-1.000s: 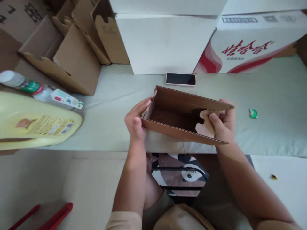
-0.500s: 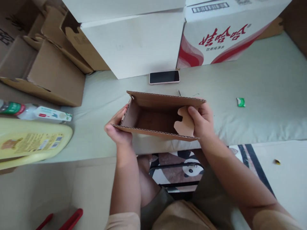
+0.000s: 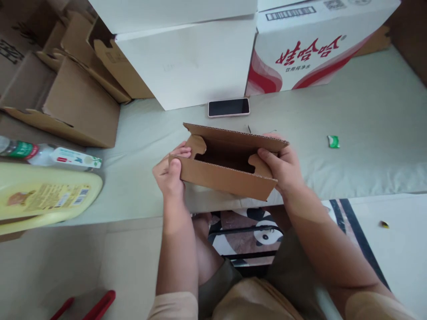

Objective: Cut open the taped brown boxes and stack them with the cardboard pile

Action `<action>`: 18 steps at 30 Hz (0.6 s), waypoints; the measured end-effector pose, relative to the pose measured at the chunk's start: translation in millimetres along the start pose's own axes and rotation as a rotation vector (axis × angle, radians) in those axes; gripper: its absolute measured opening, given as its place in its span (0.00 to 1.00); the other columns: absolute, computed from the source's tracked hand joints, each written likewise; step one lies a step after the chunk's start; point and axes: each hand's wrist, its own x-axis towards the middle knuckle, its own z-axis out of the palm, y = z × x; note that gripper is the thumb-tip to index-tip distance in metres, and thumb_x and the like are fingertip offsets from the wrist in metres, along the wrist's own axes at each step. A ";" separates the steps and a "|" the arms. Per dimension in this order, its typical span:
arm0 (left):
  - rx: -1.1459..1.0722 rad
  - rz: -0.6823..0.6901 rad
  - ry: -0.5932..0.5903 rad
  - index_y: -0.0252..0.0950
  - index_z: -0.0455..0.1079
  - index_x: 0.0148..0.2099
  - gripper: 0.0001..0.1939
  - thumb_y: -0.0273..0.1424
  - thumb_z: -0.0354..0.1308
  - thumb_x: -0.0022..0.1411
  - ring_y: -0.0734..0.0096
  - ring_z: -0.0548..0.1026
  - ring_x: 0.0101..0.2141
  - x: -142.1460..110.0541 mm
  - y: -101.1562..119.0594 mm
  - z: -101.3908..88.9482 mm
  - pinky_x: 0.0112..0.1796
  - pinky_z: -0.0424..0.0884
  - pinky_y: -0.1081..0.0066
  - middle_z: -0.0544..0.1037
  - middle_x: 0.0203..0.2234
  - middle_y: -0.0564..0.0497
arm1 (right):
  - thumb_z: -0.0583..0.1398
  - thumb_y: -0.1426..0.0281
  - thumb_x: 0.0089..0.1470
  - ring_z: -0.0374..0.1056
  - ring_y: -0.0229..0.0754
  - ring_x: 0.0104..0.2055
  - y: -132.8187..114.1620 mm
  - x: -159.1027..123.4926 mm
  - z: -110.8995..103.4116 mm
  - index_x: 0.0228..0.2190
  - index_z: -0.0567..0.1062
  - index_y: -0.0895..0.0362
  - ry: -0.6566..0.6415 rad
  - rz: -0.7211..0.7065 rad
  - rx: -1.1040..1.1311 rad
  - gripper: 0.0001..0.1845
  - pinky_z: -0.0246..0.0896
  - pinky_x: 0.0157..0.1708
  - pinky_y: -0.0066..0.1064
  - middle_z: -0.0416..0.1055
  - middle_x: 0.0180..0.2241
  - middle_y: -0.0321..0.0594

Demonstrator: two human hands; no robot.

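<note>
A small brown cardboard box (image 3: 223,178) is held between my two hands above the front edge of the cloth-covered surface. Its opening faces up, with both short end flaps folded inward and the long sides standing up. My left hand (image 3: 170,171) grips the left end, thumb on the near side and fingers at the left flap (image 3: 196,146). At the right end my right hand (image 3: 283,162) is closed on the box, its thumb pressing the notched right flap (image 3: 260,164). The box's inside is dark, and its floor is mostly hidden.
Large white cartons (image 3: 193,66) stand at the back, with a phone (image 3: 228,107) lying before them. Folded brown boxes (image 3: 82,102), a plastic bottle (image 3: 30,151) and a yellow jug (image 3: 50,191) are at left. A green wrapper (image 3: 332,142) lies right. Red handles (image 3: 100,304) show lower left.
The left end flap has been folded inward over the opening. My left hand has shifted its grip, and the box has tilted so more of its near side shows.
</note>
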 end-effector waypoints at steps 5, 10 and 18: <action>0.042 -0.043 -0.039 0.42 0.84 0.39 0.19 0.52 0.68 0.61 0.55 0.84 0.47 2.8 2.4 -1.8 0.58 0.76 0.53 0.86 0.39 0.49 | 0.63 0.57 0.58 0.76 0.50 0.45 9.7 -6.7 1.5 0.34 0.81 0.46 0.050 -0.264 -0.031 0.09 0.73 0.50 0.47 0.79 0.39 0.39; 0.044 -0.051 -0.053 0.45 0.82 0.50 0.25 0.53 0.70 0.57 0.54 0.80 0.54 6.1 1.5 -4.5 0.60 0.73 0.53 0.83 0.49 0.47 | 0.54 0.51 0.62 0.75 0.54 0.46 11.2 -12.9 -0.6 0.30 0.83 0.49 -0.018 -0.376 -0.035 0.23 0.69 0.50 0.52 0.78 0.40 0.44; 0.084 -0.084 -0.118 0.47 0.86 0.36 0.11 0.46 0.68 0.58 0.51 0.79 0.54 7.6 2.7 -9.3 0.61 0.72 0.48 0.83 0.48 0.48 | 0.57 0.67 0.53 0.74 0.52 0.49 6.4 -15.1 2.0 0.25 0.79 0.49 0.001 -0.289 -0.137 0.11 0.67 0.52 0.49 0.79 0.42 0.41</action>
